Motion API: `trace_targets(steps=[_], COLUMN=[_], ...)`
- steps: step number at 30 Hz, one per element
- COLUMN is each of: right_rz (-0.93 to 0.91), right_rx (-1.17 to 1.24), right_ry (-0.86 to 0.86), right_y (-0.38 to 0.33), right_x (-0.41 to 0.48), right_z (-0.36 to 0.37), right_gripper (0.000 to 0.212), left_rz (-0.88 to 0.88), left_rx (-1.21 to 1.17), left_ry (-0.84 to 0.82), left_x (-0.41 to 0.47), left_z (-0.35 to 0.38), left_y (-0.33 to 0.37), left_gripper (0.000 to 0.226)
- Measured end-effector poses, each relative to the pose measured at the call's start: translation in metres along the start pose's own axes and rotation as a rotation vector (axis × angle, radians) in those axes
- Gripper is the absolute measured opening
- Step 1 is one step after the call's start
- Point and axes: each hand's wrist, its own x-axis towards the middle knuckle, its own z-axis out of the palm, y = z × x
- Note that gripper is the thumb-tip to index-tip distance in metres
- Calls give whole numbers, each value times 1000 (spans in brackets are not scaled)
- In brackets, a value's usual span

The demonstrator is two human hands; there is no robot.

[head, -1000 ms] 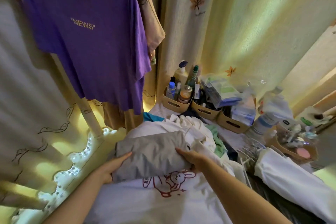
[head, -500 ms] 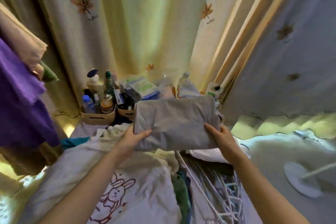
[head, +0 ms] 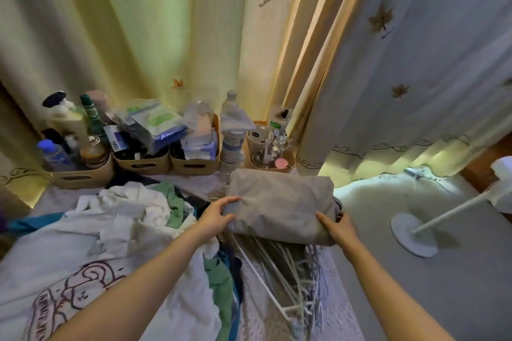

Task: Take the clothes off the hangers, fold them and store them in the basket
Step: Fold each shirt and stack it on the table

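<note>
The folding of one piece looks finished and the storing step is in hand: a single folded grey garment (head: 279, 202) is held flat just above a tangled heap of white hangers (head: 291, 271) and in front of the row of tan bins. Both hands hold it. The left hand (head: 216, 217) has its grip closed on the near left edge with fingers laid over the top, and the right hand (head: 336, 225) clamps the near right corner with its thumb on top. No clothes basket can be made out, so the next move likely calls for carrying the bundle level to wherever that basket stands. Both edges should be kept pinched so the folds do not slide open, and the garment should be set down flat. To the left lies one loose pile of clothes (head: 144, 207) not yet folded, with white, green and teal pieces in it. In front of it is one white T-shirt with a red line drawing (head: 83, 271). Four tan bins stand along the curtain (head: 166, 22): three with slot handles (head: 80, 177) (head: 142, 165) (head: 194, 166) and a fourth (head: 288, 159) holding cups. The hangers are too tangled to count. One fan base (head: 412, 232) rests on the floor at the right.
</note>
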Motion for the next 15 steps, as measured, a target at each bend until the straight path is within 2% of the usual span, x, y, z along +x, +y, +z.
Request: trace_targets(steps=[2, 4, 5, 7, 9, 12, 13, 15], right_rz=[-100, -283, -384, -558, -680, -712, -702, -673], right_rx=[-55, -74, -59, -38, -2, -77, -145, -287], right_ry=[171, 359, 404, 362, 206, -186, -337, -595], right_y=[-10, -26, -38, -62, -86, -105, -105, -96], right_x=[-4, -14, -21, -37, -56, -87, -97, -116], right_z=[-1, 2, 7, 26, 57, 114, 135, 176], right_gripper=[69, 59, 50, 31, 18, 10, 10, 26], left_rz=[15, 60, 65, 24, -37, -100, -124, -163], left_rx=[8, 47, 71, 63, 23, -6, -19, -22], left_ry=[66, 192, 256, 360, 418, 429, 389, 296], left_x=[-8, -22, -31, -52, -75, -107, -116, -134], left_z=[-12, -27, -35, -51, -62, -70, -71, -71], left_y=[-5, -18, -27, -49, -70, -98, -106, -117], left_gripper=[41, 34, 32, 28, 24, 22, 25, 33])
